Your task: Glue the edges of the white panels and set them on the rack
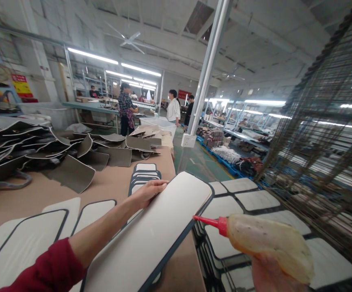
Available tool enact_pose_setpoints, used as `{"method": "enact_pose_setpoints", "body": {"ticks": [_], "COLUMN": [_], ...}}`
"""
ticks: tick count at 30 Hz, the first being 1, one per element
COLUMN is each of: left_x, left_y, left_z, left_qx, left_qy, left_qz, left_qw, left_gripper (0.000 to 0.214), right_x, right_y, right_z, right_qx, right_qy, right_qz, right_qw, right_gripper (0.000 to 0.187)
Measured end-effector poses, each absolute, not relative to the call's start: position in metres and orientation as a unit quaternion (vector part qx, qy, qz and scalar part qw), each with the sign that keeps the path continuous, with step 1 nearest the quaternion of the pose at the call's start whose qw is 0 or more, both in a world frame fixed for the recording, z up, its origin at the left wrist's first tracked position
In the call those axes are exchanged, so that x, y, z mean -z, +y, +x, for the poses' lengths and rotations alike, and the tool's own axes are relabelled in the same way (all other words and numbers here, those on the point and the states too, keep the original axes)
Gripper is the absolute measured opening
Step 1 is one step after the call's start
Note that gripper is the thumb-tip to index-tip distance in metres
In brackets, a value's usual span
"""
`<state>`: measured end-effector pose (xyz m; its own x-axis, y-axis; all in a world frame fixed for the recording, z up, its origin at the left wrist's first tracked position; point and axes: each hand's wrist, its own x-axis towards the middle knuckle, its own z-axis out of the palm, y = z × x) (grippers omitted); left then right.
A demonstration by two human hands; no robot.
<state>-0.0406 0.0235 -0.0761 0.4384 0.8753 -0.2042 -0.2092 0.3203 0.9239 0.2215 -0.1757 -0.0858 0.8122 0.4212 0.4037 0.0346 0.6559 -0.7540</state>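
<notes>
My left hand [151, 191] grips the far left edge of a long white panel [151, 235] with rounded corners and a dark border. The panel is tilted in front of me above the table. In my right hand [270, 271] is a yellowish squeeze glue bottle [267, 241] with a red nozzle. The nozzle tip is at the panel's right dark edge; whether it touches I cannot tell. Similar panels lie in a stack [145, 174] beyond my left hand, and others [20, 239] lie at the left.
Dark olive pieces with pale edges [72, 170] are heaped on the brown tabletop [117, 182]. At the right, bordered white panels [258, 199] lie beside a wire rack [322, 101]. A metal post with a socket box [188, 140] rises ahead. Several people [174, 106] stand farther back.
</notes>
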Motion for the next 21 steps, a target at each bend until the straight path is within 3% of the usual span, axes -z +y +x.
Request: {"method": "enact_pose_setpoints", "body": {"ticks": [11, 17, 21], "left_x": [0.070, 0.064, 0.061], "left_y": [0.016, 0.011, 0.010], "left_z": [0.001, 0.021, 0.027], "left_qx": [-0.362, -0.354, -0.353], "left_qy": [0.376, 0.387, 0.405], "left_qz": [0.442, 0.434, 0.427], "left_qw": [0.729, 0.733, 0.727], "left_gripper": [0.015, 0.032, 0.031], "right_x": [0.094, 0.121, 0.142], "right_y": [-0.203, -0.215, -0.221], "right_z": [0.245, 0.283, 0.309], "right_qx": [-0.139, -0.158, -0.153], "right_qy": [-0.272, -0.320, -0.356], "right_qz": [-0.406, -0.391, -0.427], "right_qw": [0.861, 0.848, 0.817], "right_gripper": [0.074, 0.071, 0.072]}}
